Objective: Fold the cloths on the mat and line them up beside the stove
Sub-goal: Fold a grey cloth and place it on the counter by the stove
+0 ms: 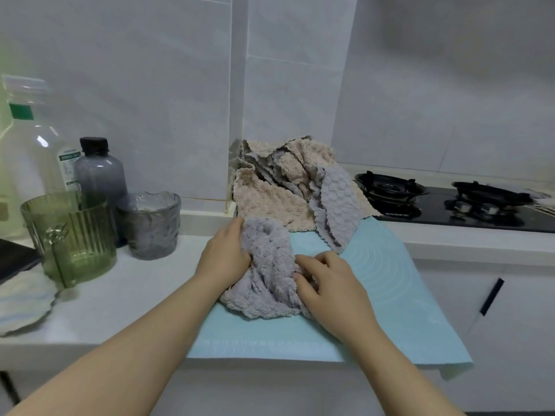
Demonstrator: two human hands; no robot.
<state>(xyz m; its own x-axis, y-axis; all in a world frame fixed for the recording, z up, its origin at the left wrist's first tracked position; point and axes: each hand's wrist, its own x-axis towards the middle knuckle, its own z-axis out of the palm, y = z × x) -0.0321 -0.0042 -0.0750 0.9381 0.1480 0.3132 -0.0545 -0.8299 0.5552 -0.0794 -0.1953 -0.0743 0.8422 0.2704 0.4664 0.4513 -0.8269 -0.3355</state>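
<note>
The light blue mat (375, 295) lay across the white counter (126, 295) and served as the reference surface; its near edge overhung the counter front. To the right of the mat, the black stove (468, 202) occupied the counter, with no folded cloth lined up beside it yet. At the far end of the mat, a heap of beige and lilac cloths (288, 187) stood piled against the tiled corner, one lilac cloth trailing down onto the mat. At the middle of the mat lay a crumpled lilac cloth (267, 277), bunched and not yet flattened.

The left hand (225, 256) was curled around the left side of that cloth, gripping a fold. The right hand (327, 286) was pinching its right side, fingers bent into the pile.

Left of the mat stood a green ribbed jug (72, 238), a grey glass (150, 226) and a dark bottle (100, 172).

Assessment: the step in hand appeared to be opening the cloth. It would be done best by finding two adjacent corners, drawing them apart, and smoothing the cloth flat on the mat before any fold.
</note>
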